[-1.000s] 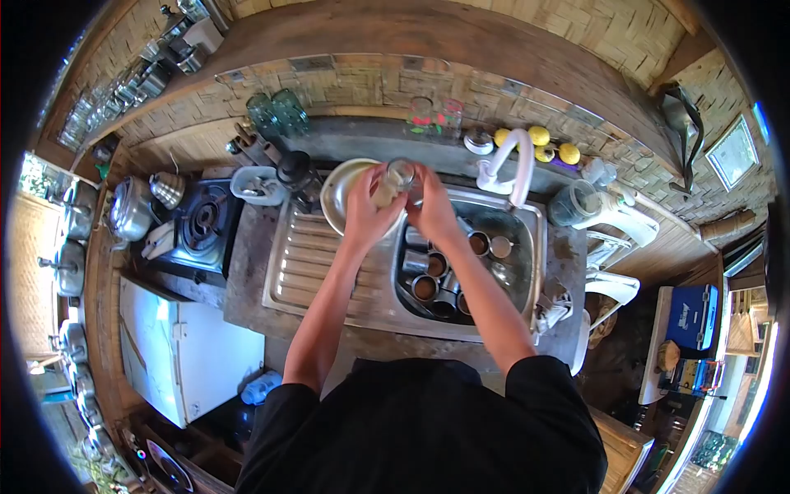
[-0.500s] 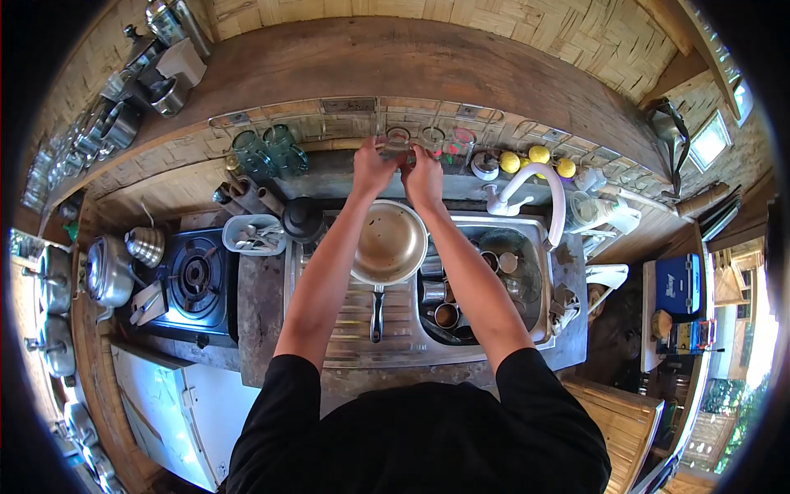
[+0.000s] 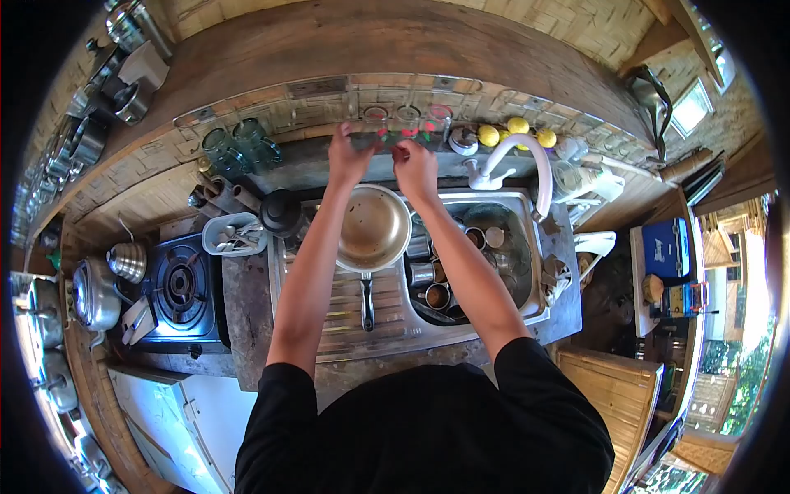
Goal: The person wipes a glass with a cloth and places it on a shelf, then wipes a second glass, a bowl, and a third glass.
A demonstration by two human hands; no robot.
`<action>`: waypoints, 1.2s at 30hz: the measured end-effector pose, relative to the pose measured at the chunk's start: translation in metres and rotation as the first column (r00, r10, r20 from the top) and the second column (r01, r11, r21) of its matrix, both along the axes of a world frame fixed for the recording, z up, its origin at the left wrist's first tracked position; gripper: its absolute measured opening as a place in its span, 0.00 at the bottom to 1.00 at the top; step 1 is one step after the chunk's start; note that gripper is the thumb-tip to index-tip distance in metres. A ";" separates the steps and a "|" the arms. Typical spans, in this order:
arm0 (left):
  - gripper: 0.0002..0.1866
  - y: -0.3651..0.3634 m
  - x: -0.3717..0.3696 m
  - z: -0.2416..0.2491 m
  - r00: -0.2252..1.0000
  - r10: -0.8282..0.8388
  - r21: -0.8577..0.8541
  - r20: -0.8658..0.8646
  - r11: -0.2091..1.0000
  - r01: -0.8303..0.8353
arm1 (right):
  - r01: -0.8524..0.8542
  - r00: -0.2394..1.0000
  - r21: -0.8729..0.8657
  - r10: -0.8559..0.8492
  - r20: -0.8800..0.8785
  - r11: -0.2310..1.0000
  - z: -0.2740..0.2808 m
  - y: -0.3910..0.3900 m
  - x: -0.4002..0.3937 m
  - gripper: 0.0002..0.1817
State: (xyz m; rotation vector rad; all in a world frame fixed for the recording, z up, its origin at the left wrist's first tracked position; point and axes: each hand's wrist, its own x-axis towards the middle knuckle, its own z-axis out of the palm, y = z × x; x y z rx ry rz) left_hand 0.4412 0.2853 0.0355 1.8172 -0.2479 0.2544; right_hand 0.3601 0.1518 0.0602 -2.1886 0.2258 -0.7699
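Note:
Three clear glasses with red and green markings stand in a row on the ledge behind the sink: a left glass (image 3: 375, 120), a middle glass (image 3: 408, 122) and a right glass (image 3: 439, 122). My left hand (image 3: 349, 156) is just in front of the left glass, fingers apart and nothing in it. In front of the middle glass, my right hand (image 3: 417, 171) has its fingers curled together; whether anything is in them is hidden. Below both hands, a pan (image 3: 373, 230) with a black handle rests on the drainboard (image 3: 329, 317), untouched.
The sink basin (image 3: 518, 284) holds several metal cups and dishes. A white curved faucet (image 3: 539, 169) rises at its right rear, near yellow fruits (image 3: 517, 125). Green glass mugs (image 3: 255, 142), a cutlery tub (image 3: 234, 235) and a gas stove (image 3: 181, 284) stand left. A wooden shelf (image 3: 370, 41) overhangs.
Both hands have come away from the glasses, where they were together. The left hand has opened and they are farther apart. The whole view has shifted slightly.

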 end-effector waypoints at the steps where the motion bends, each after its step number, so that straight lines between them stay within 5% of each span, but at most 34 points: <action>1: 0.41 0.001 -0.012 0.000 0.998 0.038 -0.009 0.054 0.999 -0.037 | 0.009 1.000 0.038 -0.009 -0.008 0.999 0.002 -0.002 -0.019 0.05; 6: 0.17 0.008 -0.164 0.037 0.974 -0.224 -0.281 -0.032 0.937 0.206 | -0.008 0.967 0.102 0.034 -0.254 0.995 -0.040 -0.014 -0.177 0.04; 9: 0.08 0.008 -0.242 0.008 0.930 -0.360 -0.153 -0.068 0.925 0.347 | -0.088 0.907 0.160 0.146 -0.395 0.983 -0.059 -0.009 -0.277 0.04; 14: 0.07 -0.004 -0.339 -0.039 0.840 -0.435 -0.115 -0.324 0.900 0.421 | -0.308 0.811 0.012 0.270 -0.519 0.951 -0.041 -0.034 -0.367 0.07; 17: 0.07 -0.019 -0.371 -0.049 0.844 -0.434 -0.076 -0.315 0.898 0.434 | -0.212 0.853 -0.005 0.183 -0.489 0.977 -0.042 -0.073 -0.383 0.09; 22: 0.06 -0.048 -0.374 -0.038 0.906 -0.350 0.074 -0.238 0.924 0.376 | -0.194 0.892 -0.071 0.146 -0.427 0.978 -0.041 -0.134 -0.363 0.07; 26: 0.06 -0.079 -0.372 -0.042 0.956 -0.191 0.126 -0.223 0.967 0.222 | -0.335 0.870 -0.097 0.268 -0.414 0.937 -0.050 -0.164 -0.321 0.08; 29: 0.07 -0.100 -0.371 -0.049 0.951 -0.087 0.091 -0.295 0.989 0.118 | -0.479 0.851 -0.095 0.435 -0.294 0.873 -0.060 -0.172 -0.281 0.12; 36: 0.08 -0.154 -0.390 -0.044 0.962 0.112 0.123 -0.250 0.989 -0.083 | -0.542 0.829 -0.225 0.471 -0.300 0.810 -0.099 -0.156 -0.143 0.28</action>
